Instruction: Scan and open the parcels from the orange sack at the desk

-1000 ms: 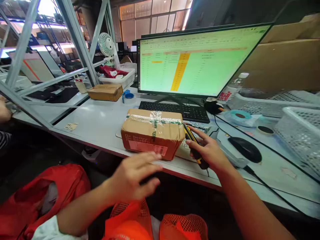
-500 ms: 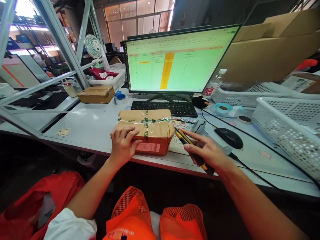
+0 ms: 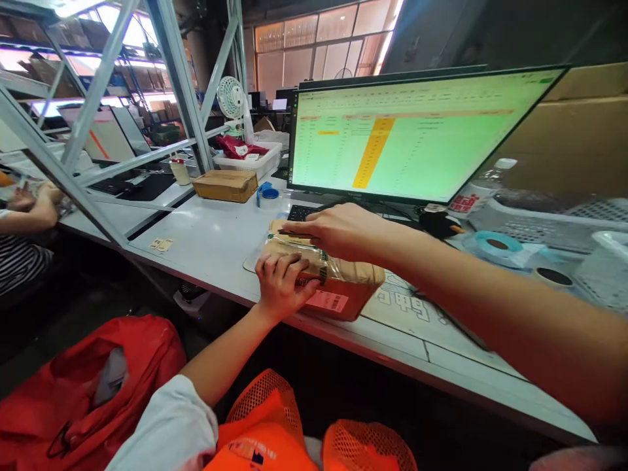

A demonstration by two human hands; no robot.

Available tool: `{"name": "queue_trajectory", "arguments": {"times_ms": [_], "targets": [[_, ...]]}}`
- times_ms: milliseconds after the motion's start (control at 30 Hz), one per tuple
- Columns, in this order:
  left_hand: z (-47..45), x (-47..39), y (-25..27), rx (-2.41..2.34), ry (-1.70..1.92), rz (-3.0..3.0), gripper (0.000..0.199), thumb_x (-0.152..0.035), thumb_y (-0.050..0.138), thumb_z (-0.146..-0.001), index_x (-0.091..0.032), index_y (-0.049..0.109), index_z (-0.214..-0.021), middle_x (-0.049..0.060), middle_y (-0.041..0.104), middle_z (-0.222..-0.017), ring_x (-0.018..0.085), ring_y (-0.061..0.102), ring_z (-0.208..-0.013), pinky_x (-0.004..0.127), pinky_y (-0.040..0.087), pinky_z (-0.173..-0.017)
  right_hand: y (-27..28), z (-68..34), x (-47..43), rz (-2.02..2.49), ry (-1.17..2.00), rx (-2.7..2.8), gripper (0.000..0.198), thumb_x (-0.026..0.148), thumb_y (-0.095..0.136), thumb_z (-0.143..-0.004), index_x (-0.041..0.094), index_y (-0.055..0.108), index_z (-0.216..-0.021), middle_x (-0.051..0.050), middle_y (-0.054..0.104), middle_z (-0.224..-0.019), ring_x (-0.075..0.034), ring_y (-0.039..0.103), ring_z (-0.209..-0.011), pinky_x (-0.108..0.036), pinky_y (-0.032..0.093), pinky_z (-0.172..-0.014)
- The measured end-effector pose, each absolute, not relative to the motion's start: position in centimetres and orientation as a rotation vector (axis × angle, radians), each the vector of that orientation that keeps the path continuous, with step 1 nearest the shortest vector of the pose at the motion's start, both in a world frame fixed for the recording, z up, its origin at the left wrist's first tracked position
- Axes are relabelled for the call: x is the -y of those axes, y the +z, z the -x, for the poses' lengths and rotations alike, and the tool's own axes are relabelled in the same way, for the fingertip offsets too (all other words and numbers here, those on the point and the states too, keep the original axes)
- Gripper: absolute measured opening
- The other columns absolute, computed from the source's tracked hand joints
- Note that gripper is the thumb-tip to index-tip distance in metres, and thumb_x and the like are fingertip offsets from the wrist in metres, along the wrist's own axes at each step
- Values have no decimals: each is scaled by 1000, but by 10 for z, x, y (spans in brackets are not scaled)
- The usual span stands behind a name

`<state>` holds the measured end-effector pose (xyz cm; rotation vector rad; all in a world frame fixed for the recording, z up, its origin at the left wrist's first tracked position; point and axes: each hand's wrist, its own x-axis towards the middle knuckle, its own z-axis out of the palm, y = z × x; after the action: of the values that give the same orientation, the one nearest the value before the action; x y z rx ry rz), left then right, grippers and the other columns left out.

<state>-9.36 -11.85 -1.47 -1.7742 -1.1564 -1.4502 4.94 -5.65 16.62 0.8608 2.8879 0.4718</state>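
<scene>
A taped cardboard box (image 3: pixel 360 271) with a pink label on its front sits at the desk's near edge. My left hand (image 3: pixel 282 281) holds it at the front left, fingers bent over the top and thumb against the front face. Over the top of the box reaches my right hand (image 3: pixel 338 229), closed on a utility knife (image 3: pixel 297 234). Only a dark sliver of the knife shows, along the box's far left top; the rest is hidden by the hand. Clear tape on the top is wrinkled and shiny.
A monitor (image 3: pixel 392 144) and a partly covered keyboard (image 3: pixel 300 212) stand behind the box. Left of them are blue tape (image 3: pixel 268 192) and another carton (image 3: pixel 226 185). Tape rolls (image 3: pixel 498 245) and a bottle (image 3: pixel 481 190) lie right. A co-worker's arm (image 3: pixel 32 212) shows far left.
My right hand has swung left with the utility knife, from the box's right side to over its far left top. My left hand stays on the box. The view has turned left.
</scene>
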Motion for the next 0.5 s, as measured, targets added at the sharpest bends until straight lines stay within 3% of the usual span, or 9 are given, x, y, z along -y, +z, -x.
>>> {"name": "queue_trajectory", "arguments": {"times_ms": [267, 500], "targets": [[96, 120, -13, 1160, -1485, 1823, 27, -47, 60, -102, -23, 71, -107, 7, 77, -108, 26, 61, -105, 45, 36, -102, 171, -17, 51, -649, 527, -2796, 65, 3, 62, -87, 27, 62, -147, -10, 78, -104, -20, 66, -75, -31, 31, -58], [97, 122, -11, 1187, -1496, 1868, 24, -46, 63, -100, -24, 70, -107, 6, 77, -109, 26, 61, -104, 45, 34, -101, 170, -115, 61, -752, 412, -2828, 34, 19, 67, -90, 29, 78, -120, -5, 72, -75, -19, 60, -59, -34, 34, -57]]}}
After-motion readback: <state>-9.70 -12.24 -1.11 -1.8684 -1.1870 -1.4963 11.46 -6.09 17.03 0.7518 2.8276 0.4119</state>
